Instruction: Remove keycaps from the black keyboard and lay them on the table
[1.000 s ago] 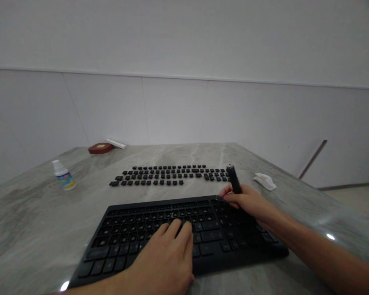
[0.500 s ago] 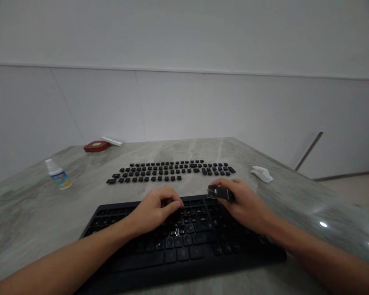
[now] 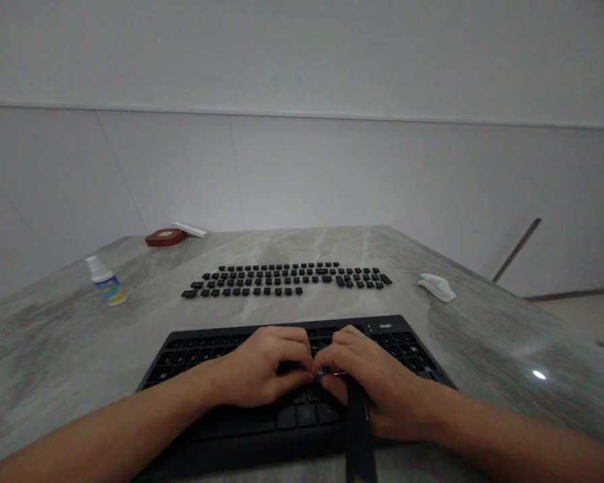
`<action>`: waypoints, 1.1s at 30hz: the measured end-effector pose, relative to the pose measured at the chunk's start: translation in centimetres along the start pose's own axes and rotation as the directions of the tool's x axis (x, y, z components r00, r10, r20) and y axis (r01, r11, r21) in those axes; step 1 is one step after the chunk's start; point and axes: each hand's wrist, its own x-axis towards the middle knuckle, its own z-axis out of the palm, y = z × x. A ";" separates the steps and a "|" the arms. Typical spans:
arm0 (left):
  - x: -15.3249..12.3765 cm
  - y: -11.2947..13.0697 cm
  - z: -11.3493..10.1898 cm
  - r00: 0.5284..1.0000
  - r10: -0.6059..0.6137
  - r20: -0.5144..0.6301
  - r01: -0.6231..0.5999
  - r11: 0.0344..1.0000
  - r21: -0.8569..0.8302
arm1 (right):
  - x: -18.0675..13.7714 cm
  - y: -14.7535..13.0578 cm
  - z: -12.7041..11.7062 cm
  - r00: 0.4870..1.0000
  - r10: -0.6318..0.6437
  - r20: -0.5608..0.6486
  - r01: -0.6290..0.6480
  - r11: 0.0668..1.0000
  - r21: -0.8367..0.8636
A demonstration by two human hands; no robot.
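Left hand [image 3: 269, 365]: thumb and fingertips drawn together, right up against the other hand's tips; whether a keycap sits between them, I can't tell, it's all hidden in there!
Right hand [image 3: 372, 369]: curled round the black tool [image 3: 360, 429], thumb and forefinger pinching near its shiny, wire-like end, the long handle hanging down towards the near edge.
Keyboard [image 3: 296, 419]: flat on the counter [image 3: 80, 335], directly under both hands; looks a stiff, fairly light plastic slab, so best steadied by its frame, clear of the bare sockets.
Tool: slim and light, I'd say, its thin end the delicate part; the handle is the place to grip.
Keycaps [image 3: 287, 280]: lined up in rows beyond the hands; tiny, hard, light, likely slippery, best nipped by opposite sides.
Keyboard logo [image 3: 385, 326]: pale lettering beyond the right hand, too blurred to read.
Bottle [image 3: 108, 285]: far left of the left hand, white, with a blue-and-yellow label; no word legible.
Wipe [image 3: 436, 287]: beyond and right of the right hand, soft, crumpled, no print visible.
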 end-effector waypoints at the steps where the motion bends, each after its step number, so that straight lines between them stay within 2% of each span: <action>1: 0.0 0.0 0.0 1.000 0.008 0.002 -0.008 1.000 0.016 | 0.0 0.0 -0.2 1.000 -0.003 -0.013 0.003 1.000 0.013; 11: 0.1 0.3 0.0 0.997 0.071 -0.001 -0.071 0.996 0.060 | 0.1 0.0 -0.7 1.000 -0.019 0.012 0.019 1.000 -0.023; 20: 0.2 0.3 0.1 0.997 0.065 -0.042 -0.063 0.997 0.040 | 0.0 -0.1 -0.6 0.999 -0.037 0.039 0.039 0.997 -0.063; 26: 0.5 0.4 0.1 0.993 0.107 -0.046 -0.106 0.994 0.024 | -0.1 0.4 -0.3 0.997 -0.079 -0.024 0.079 0.997 -0.019; 30: 0.5 0.3 0.1 0.995 0.088 -0.035 -0.087 0.996 0.034 | -0.2 -0.1 -0.8 0.990 -0.085 -0.110 0.090 0.995 0.043; 33: 0.4 0.1 0.2 0.996 0.080 -0.034 -0.079 0.996 0.036 | -0.2 -0.7 -1.2 0.989 -0.070 -0.129 0.078 0.995 0.065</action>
